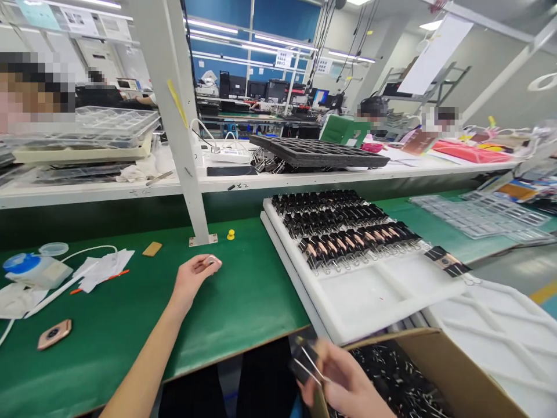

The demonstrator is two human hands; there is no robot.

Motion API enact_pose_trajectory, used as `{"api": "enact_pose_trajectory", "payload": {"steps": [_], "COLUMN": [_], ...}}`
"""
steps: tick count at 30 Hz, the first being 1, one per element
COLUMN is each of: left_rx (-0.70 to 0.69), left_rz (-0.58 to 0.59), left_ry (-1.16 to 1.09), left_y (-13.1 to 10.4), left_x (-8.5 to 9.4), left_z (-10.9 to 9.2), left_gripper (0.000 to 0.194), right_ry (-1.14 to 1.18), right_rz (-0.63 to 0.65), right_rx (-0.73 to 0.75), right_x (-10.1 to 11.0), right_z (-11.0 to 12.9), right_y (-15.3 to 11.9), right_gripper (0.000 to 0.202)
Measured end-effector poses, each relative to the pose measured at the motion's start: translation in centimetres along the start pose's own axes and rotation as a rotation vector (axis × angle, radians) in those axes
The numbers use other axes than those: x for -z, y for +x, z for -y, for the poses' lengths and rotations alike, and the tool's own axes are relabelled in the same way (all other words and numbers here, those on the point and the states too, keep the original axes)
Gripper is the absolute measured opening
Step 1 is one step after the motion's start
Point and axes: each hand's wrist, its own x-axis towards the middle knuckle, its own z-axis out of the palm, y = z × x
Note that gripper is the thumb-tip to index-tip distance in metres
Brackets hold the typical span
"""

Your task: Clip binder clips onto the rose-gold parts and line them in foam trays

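Note:
My left hand (189,284) is over the green mat, its thumb and fingers pinching a small rose-gold case piece (213,263). In my right hand (343,377), a black binder clip (301,361) with wire handles is held near the mat's front edge, slightly blurred. Below that hand is a cardboard box (455,354) filled with loose binder clips (391,371). Rows of binder clips, several clamped on rose-gold pieces, stand in a white tray (361,296). One clipped case piece (446,261) lies at the tray's right edge. Another rose-gold case piece (54,335) rests at far left.
A white post (198,215) rises from the mat beside a yellow pushpin-shaped piece (231,234). A blue-lidded bottle (35,270), papers (104,270) and a tan block (152,249) lie left. A shelf (243,183) holds a black tray (322,154). Other people sit beyond.

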Motion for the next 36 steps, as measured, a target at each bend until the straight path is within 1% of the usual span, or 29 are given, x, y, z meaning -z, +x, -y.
{"api": "enact_pose_trajectory", "payload": {"steps": [1,2,3,4,6,7,8,10,12,15,18,21,27,32,36], "left_rx": [0.002,0.004,0.009,0.015,0.027,0.030,0.029,0.020,0.020,0.054,0.088,0.100,0.137,0.163,0.159], "left_rz": [0.048,0.085,0.109,0.124,0.129,0.127,0.123,0.103,0.068,0.019,-0.008,-0.018,0.008,0.032,0.059], "left_ry": [-0.029,-0.055,-0.077,-0.099,-0.135,-0.148,-0.157,-0.177,-0.207,-0.276,-0.336,-0.359,-0.361,-0.348,-0.325], "left_y": [0.7,1.3,1.8,2.1,2.3,2.3,2.2,2.0,1.8,1.8,1.7,1.5,1.2,1.0,0.8], "left_x": [-0.9,-1.5,-2.0,-2.2,-2.2,-2.1,-2.0,-1.6,-1.3,-1.0,-0.7,-0.5,-0.6,-1.1,-1.6], "left_z": [0.1,0.4,0.7,1.1,1.9,2.2,2.4,2.5,2.4,2.1,1.9,1.9,2.0,1.8,2.2], "left_gripper": [0.040,0.039,0.039,0.039,0.040,0.041,0.040,0.038,0.037,0.037,0.035,0.035,0.042,0.044,0.041], "right_ry": [0.119,0.208,0.286,0.375,0.523,0.570,0.585,0.529,0.402,0.166,0.015,0.008,0.021,0.017,0.020], "right_rz": [0.103,0.158,0.145,0.083,-0.084,-0.153,-0.195,-0.212,-0.183,-0.097,-0.014,0.007,0.053,0.065,0.062], "right_rx": [0.034,0.049,0.078,0.104,0.133,0.134,0.129,0.126,0.136,0.152,0.185,0.208,0.227,0.228,0.240], "right_x": [-1.6,-3.1,-4.4,-5.5,-6.8,-7.2,-7.4,-7.5,-7.5,-7.5,-7.6,-7.5,-7.1,-7.0,-6.9], "right_z": [1.8,3.2,4.2,4.7,4.6,4.2,3.6,2.6,1.8,1.4,1.4,1.5,1.7,1.1,0.5], "right_y": [2.6,5.2,7.7,10.1,14.5,16.3,18.0,20.6,22.3,23.5,23.5,23.0,22.8,23.2,23.4], "right_gripper": [0.054,0.056,0.060,0.058,0.050,0.046,0.044,0.043,0.045,0.046,0.048,0.049,0.049,0.053,0.056]}}
